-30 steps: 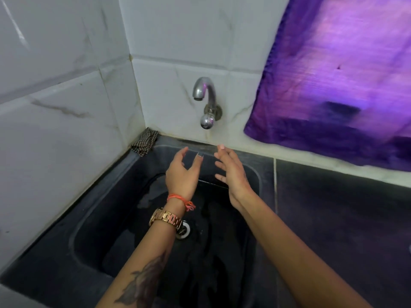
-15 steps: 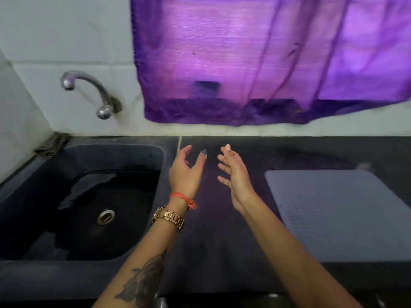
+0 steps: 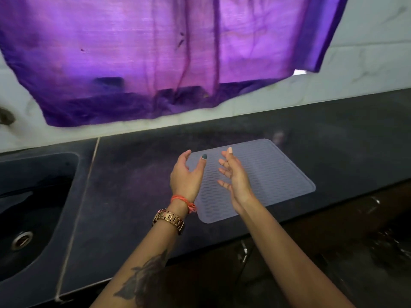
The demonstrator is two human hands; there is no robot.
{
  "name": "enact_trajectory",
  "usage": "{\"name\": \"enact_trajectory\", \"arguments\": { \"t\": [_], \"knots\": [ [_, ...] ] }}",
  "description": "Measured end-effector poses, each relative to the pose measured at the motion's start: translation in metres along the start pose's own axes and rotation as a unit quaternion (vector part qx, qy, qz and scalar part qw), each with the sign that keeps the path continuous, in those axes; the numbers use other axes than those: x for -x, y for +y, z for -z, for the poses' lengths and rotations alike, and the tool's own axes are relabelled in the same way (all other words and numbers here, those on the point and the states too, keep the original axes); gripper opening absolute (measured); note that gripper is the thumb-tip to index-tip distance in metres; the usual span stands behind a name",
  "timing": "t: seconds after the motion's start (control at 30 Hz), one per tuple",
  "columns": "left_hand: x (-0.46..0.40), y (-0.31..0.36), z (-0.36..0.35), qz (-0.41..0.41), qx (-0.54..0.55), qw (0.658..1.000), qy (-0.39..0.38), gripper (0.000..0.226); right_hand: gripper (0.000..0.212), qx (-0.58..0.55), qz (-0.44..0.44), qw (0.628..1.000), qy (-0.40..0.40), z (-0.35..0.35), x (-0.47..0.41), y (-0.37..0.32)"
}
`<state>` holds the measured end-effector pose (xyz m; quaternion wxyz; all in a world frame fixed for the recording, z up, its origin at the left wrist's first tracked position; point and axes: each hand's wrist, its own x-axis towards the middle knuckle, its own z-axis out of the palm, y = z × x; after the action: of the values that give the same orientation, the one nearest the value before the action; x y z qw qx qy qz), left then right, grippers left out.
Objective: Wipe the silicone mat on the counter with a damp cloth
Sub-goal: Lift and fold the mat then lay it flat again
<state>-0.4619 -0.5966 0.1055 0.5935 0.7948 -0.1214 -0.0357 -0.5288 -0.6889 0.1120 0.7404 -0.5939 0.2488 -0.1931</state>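
Both the left hand [image 3: 185,178] and the right hand [image 3: 234,176] hang empty with fingers spread above the mat [image 3: 275,172], which lies flat on the counter [image 3: 133,185] right of the sink [image 3: 33,210]; no cloth shows, so wiping seems not yet begun.

Mat [image 3: 266,174]: pale grey silicone, matt, ribbed with fine wavy ridges.
Counter [image 3: 133,185]: dark stone, smooth, dull sheen.
Sink [image 3: 33,207]: dark, smooth basin, wet gloss inside.
Drain [image 3: 22,240]: shiny metal ring.
Curtain [image 3: 155,52]: thin purple woven cloth, translucent, creased.
Wall tiles [image 3: 367,52]: white marble-look, glossy.
Watch [image 3: 169,221]: polished rose-gold metal links.
Wrist thread [image 3: 183,201]: orange string, matt.
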Motion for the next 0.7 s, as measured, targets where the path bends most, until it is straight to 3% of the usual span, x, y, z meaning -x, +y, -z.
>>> {"name": "enact_trajectory", "arguments": {
  "t": [0.2, 0.37, 0.53, 0.7],
  "knots": [
    [-0.009, 0.009, -0.042, -0.011, -0.005, 0.999, -0.035, 0.055, 0.054, -0.005, -0.002, 0.999, 0.044, 0.039, -0.021, -0.006],
    [-0.03, 0.013, -0.071, -0.01, 0.005, 0.998, -0.056, 0.057, 0.04, -0.005, -0.003, 0.998, 0.068, 0.058, -0.048, -0.01],
    [-0.049, 0.005, -0.086, 0.002, 0.002, 0.998, -0.069, 0.056, 0.057, -0.018, -0.014, 0.996, 0.09, 0.071, -0.076, -0.006],
    [-0.06, -0.003, -0.095, 0.027, -0.005, 0.998, -0.063, 0.058, 0.057, -0.028, -0.028, 0.993, 0.107, 0.09, -0.099, -0.003]
  ]
}}
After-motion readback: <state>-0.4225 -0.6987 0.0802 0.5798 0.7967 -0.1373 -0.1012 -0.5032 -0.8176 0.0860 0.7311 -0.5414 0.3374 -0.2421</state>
